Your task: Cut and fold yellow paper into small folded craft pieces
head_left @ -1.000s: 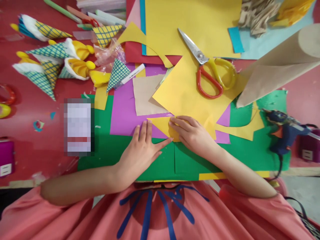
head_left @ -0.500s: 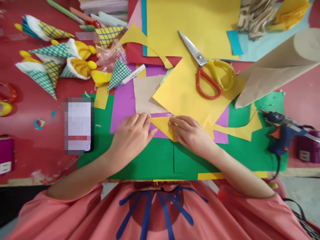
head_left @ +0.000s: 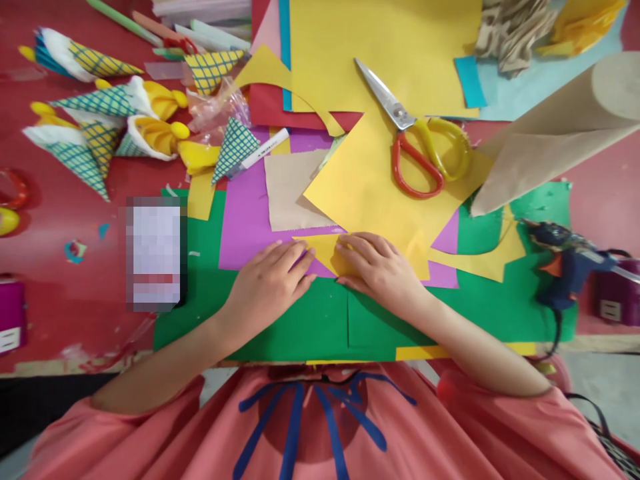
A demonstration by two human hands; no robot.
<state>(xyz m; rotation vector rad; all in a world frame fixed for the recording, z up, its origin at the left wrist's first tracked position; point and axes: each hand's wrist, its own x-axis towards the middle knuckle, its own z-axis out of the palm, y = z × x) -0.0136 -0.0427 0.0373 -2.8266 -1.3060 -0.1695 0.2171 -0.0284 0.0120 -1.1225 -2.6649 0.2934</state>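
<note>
We press a small yellow paper piece (head_left: 327, 253) flat below the scissors (head_left: 420, 143): left hand (head_left: 267, 283) fingers together on its left corner, right hand (head_left: 383, 267) fingers together on its right.

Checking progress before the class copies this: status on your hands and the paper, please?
Left hand and right hand both flat, pressing small yellow paper piece. Scissors lie apart on yellow sheet. Nothing in the way.

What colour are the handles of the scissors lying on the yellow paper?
One handle is red, the other yellow, on the scissors; the head view shows them clearly.
</note>
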